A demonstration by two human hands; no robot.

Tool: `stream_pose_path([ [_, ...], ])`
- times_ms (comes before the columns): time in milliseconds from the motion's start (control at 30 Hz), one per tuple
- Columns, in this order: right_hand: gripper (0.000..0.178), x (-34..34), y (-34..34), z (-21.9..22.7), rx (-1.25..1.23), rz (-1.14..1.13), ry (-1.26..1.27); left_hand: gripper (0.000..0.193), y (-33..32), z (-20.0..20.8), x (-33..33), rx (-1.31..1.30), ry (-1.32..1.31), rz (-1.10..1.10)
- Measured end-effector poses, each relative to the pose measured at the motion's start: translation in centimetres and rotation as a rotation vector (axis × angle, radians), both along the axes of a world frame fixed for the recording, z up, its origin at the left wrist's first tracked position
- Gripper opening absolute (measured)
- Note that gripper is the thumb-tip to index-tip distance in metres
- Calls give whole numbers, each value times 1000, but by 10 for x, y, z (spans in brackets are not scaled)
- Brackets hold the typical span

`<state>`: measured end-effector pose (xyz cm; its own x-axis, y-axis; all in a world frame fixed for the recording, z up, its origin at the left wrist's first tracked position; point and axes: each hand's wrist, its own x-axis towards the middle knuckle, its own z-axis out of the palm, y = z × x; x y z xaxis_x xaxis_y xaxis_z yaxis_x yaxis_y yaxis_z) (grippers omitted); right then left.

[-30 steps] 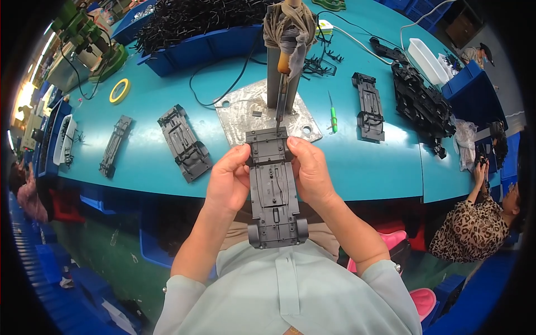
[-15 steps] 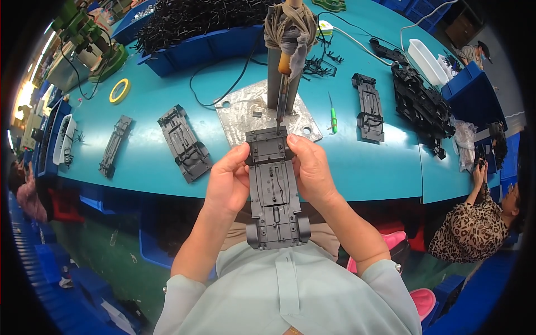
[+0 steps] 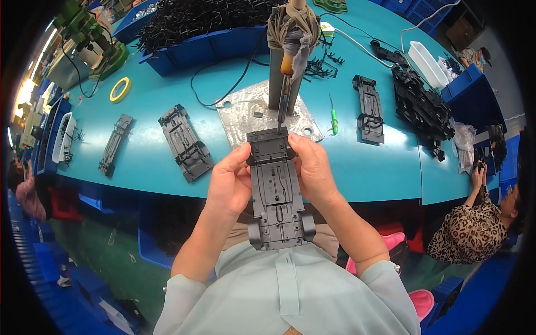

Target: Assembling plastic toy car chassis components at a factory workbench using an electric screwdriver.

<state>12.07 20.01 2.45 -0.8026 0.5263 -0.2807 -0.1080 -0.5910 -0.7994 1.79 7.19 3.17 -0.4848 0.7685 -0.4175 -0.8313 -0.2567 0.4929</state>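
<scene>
A black plastic toy-car chassis point(image 3: 275, 190) is held between my two hands, its far end raised over the table edge. My left hand point(image 3: 229, 181) grips its left side near the far end, thumb on top. My right hand point(image 3: 312, 167) holds the right side the same way. The tip of a soldering iron point(image 3: 283, 100), fixed upright to a metal post with cloth wrapping point(image 3: 293, 28), comes down at the far right corner of the chassis. Whether the tip touches the plastic I cannot tell. Under the post lies a scuffed metal base plate point(image 3: 240, 114).
More black chassis lie left point(image 3: 185, 144) and right point(image 3: 368, 109) on the teal table point(image 3: 151, 162). A green-handled screwdriver point(image 3: 334, 120), yellow tape roll point(image 3: 119, 89) and blue bin point(image 3: 206, 53) of black parts stand around. A pile of black parts point(image 3: 421, 103) and another person point(image 3: 472, 229) are at right.
The near end of the chassis has swung slightly to the right. Both hands keep their hold, shifting very little; the iron stays at the far right corner.
</scene>
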Motion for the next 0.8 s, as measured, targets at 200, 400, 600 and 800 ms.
stream_pose_path([
  [200, 29, -1, 2, -4, 33, -10, -12, 20, 0, 2, 1, 17, 9, 13],
  [400, 29, -2, 0, 2, 17, -9, -13, 20, -1, -4, -1, 40, 3, -1],
  [600, 29, -1, 0, 3, 30, -9, -31, 21, -1, -5, -2, 51, -14, -19],
  [800, 29, -1, 0, 5, 42, -4, -39, 21, 0, -7, -2, 27, -31, -8],
])
